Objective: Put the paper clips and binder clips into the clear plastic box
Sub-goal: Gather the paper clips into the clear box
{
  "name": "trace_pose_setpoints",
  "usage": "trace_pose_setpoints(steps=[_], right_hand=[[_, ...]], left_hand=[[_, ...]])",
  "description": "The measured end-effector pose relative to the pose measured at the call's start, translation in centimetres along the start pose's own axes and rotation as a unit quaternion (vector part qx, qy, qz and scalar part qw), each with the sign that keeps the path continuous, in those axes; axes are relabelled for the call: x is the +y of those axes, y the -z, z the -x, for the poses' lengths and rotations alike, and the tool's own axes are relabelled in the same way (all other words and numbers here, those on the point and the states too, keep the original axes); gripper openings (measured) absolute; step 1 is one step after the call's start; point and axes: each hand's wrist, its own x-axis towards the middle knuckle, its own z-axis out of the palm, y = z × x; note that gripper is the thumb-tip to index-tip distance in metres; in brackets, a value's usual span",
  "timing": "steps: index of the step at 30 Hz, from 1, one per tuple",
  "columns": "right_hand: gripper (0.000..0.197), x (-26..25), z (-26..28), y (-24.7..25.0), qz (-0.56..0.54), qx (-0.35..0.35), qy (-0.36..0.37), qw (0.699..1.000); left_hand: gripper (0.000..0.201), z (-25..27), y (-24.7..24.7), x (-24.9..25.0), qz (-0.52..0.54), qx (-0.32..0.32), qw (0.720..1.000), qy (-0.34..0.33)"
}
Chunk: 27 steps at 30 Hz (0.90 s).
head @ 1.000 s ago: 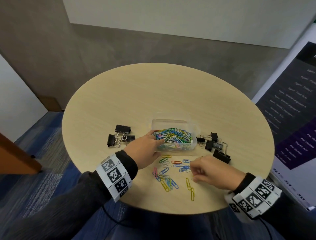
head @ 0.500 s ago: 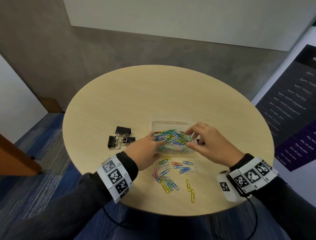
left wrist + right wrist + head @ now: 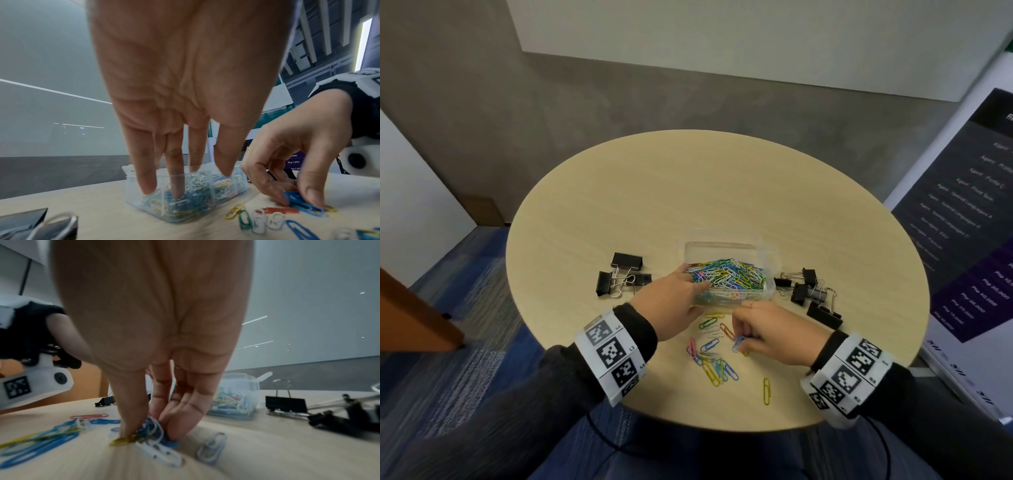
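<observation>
A round, pale wood-grain table [image 3: 640, 192] carries a clear rectangular plastic box [image 3: 726, 248] near its middle, toward the near edge, heaped with multicoloured paper clips [image 3: 726, 279].

The left hand [image 3: 671, 301] rests at the box's left end, its fingers [image 3: 147, 175] straight and relaxed; in the left wrist view 1 fingertip reaches down outside the box wall and others dip among the clips inside. It grips nothing.

The right hand [image 3: 774, 334] is down on the table between the box and the near edge, thumb and fingers [image 3: 131, 410] curled together and pinching a small bunch of blue and white paper clips [image 3: 153, 429] against the surface. A thin ring [image 3: 249, 148] shows on 1 finger.

More loose coloured paper clips [image 3: 710, 356] lie scattered in front of the box near the near edge, between the 2 hands, with 1 yellow paper clip [image 3: 766, 390] lying apart, closest to the edge.

A cluster of black binder clips with silver wire handles [image 3: 621, 279] sits left of the box, well apart from it. A second group of black binder clips [image 3: 808, 294] lies just right of the box, toward the table's right edge.

Both wrists wear white bands printed with black square markers [image 3: 611, 353] over dark sleeves [image 3: 635, 329].
</observation>
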Motion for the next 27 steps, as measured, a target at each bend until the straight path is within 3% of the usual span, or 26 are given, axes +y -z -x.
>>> trace_pose_setpoints(steps=[4, 10, 12, 15, 17, 20, 23, 27], right_hand=[[0.005, 0.3, -0.5, 0.2, 0.028, -0.033, -0.016, 0.999], [0.01, 0.6, -0.4, 2.3, -0.022, -0.044, -0.023, 0.999], [0.01, 0.8, -0.5, 3.8, -0.062, 0.029, -0.009, 0.998], [0.004, 1.0, -0.8, 5.6, -0.086, 0.22, 0.001, 0.972], [0.013, 1.3, -0.7, 6.1, -0.081, 0.273, -0.003, 0.959], [0.024, 1.4, -0.2, 5.8, -0.071, 0.264, -0.01, 0.962], [0.01, 1.3, 0.4, 4.7, -0.027, 0.234, -0.005, 0.972], [0.037, 1.2, 1.3, 2.6, 0.04, 0.035, -0.154, 0.987]], left_hand=[[0.053, 0.0, 0.1, 0.0, 0.002, 0.0, 1.0, 0.0], [0.053, 0.1, -0.1, -0.1, 0.0, 0.0, 1.0, -0.001], [0.054, 0.0, -0.1, -0.1, 0.001, 0.001, 1.0, 0.0], [0.053, -0.1, -0.1, -0.1, 0.003, 0.004, 1.0, 0.0], [0.053, 0.0, -0.1, -0.1, 0.003, 0.003, 1.0, -0.001], [0.054, 0.0, -0.1, -0.1, 0.003, 0.002, 1.0, 0.0], [0.054, -0.1, -0.2, -0.2, 0.002, 0.0, 1.0, 0.001], [0.056, -0.2, -0.4, -0.3, 0.003, -0.008, 1.0, 0.008]])
